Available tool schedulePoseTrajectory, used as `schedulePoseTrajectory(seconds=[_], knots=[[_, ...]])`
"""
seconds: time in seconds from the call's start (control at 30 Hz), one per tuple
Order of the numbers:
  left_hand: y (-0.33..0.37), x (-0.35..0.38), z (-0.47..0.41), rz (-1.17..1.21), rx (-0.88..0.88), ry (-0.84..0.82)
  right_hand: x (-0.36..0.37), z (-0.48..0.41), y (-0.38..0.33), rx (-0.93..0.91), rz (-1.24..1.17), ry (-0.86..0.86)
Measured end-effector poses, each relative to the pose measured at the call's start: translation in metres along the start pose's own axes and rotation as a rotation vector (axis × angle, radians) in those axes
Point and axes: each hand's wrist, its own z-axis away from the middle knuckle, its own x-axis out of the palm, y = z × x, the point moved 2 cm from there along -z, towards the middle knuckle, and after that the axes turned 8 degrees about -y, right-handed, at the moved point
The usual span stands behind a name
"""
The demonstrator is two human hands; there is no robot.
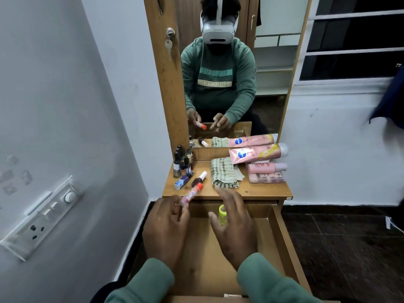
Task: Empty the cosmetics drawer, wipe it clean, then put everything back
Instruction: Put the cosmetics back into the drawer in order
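The wooden drawer [282,232] is pulled out below the dressing table top [262,190]. My left hand [166,228] pinches a pink tube with an orange-red cap [193,193], held over the drawer's far left corner. My right hand [231,224] hovers over the drawer with fingers spread and holds nothing. A small yellow-green bottle [222,212] shows in the drawer behind my right hand's fingers. On the top lie a folded checked cloth [224,171], nail polish bottles [182,161], a dark tube with a white cap [199,178] and pink lotion tubes [258,153].
A mirror [229,73] stands behind the table top and reflects me. A clear box of pink items [266,178] sits under a pink bottle [267,167] at the right. A blue-and-white small bottle [181,183] lies at the left. A switch panel [41,217] is on the left wall.
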Motion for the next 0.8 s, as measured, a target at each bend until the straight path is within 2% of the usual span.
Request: schedulePoseTrajectory(seconds=[0.13,0.23,0.33,0.47,0.53,0.67,0.8], knots=[[-0.003,0.007,0.027,0.011,0.220,-0.191,-0.010,0.003,0.013,-0.124,0.090,-0.129],[0.000,0.016,0.037,0.188,0.211,-0.310,-0.021,0.007,0.025,-0.140,0.095,-0.182],[0.011,0.026,0.040,0.296,0.253,-0.375,-0.030,0.012,0.040,-0.096,0.091,-0.323],[0.022,0.040,0.042,0.537,0.046,-0.524,-0.033,0.020,0.059,0.031,-0.044,-0.472],[0.014,0.056,0.041,0.503,-0.086,-0.605,-0.028,0.020,0.067,0.142,-0.118,-0.521],[-0.006,0.082,0.037,0.483,-0.373,-0.766,-0.013,0.015,0.081,0.234,-0.135,-0.558],[-0.004,0.097,0.034,0.545,-0.446,-0.833,-0.005,0.007,0.087,0.319,-0.093,-0.581]])
